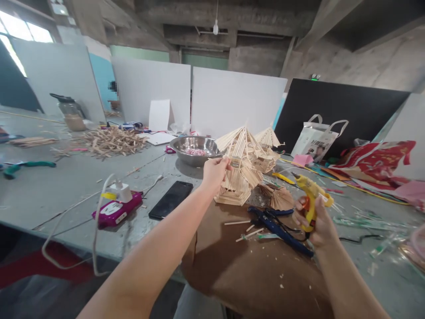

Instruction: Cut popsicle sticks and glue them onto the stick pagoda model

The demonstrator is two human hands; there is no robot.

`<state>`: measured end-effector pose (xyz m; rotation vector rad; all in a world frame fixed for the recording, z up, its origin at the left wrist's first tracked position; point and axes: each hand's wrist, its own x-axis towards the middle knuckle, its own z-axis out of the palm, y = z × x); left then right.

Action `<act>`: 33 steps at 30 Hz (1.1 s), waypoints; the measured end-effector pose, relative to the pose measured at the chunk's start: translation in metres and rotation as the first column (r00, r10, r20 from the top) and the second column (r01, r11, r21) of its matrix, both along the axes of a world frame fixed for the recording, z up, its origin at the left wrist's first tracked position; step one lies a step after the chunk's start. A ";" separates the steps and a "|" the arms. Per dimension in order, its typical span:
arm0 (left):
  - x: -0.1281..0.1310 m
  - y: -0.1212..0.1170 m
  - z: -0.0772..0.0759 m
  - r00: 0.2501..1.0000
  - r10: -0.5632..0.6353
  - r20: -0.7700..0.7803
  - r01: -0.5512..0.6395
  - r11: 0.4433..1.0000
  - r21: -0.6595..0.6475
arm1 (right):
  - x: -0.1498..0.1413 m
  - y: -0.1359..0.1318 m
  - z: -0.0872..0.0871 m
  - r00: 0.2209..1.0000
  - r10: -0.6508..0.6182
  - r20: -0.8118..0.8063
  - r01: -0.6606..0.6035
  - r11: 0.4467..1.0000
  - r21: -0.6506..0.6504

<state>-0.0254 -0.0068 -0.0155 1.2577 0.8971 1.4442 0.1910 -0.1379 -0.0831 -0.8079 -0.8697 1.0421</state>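
My left hand (215, 171) reaches to the left side of a tiered pagoda model made of thin wooden sticks (237, 190). Its thumb and fingers are closed in a pinch against the middle tier; whatever is between them is too small to make out. In my right hand (318, 223) is a yellow hot glue gun (310, 188), held upright with its nozzle pointing up and left, fingers wrapped round the handle. Blue-handled pliers (279, 230) lie on the brown board (252, 270) between the hands, beside loose sticks (249, 235).
Behind the model stands a metal bowl (192, 148). To the left lie a black phone (171, 199), a purple power strip (117, 210) with a white cable, and a heap of sticks (113, 141). Glue stick wrappers (361, 223) and a white bag (314, 139) are at right.
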 end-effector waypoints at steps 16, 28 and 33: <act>0.001 0.015 0.023 0.989 -0.146 0.004 0.144 0.974 -0.175 | 0.001 0.000 -0.009 0.996 0.062 -0.062 -0.067 0.995 -0.070; 0.005 0.017 0.028 0.985 -0.175 0.001 0.173 0.969 -0.178 | 0.001 -0.001 -0.009 0.995 0.084 -0.058 -0.088 0.994 -0.061; 0.004 0.015 0.031 0.983 -0.177 -0.042 0.165 0.963 -0.213 | 0.002 0.000 -0.011 0.993 0.090 -0.079 -0.094 0.994 -0.051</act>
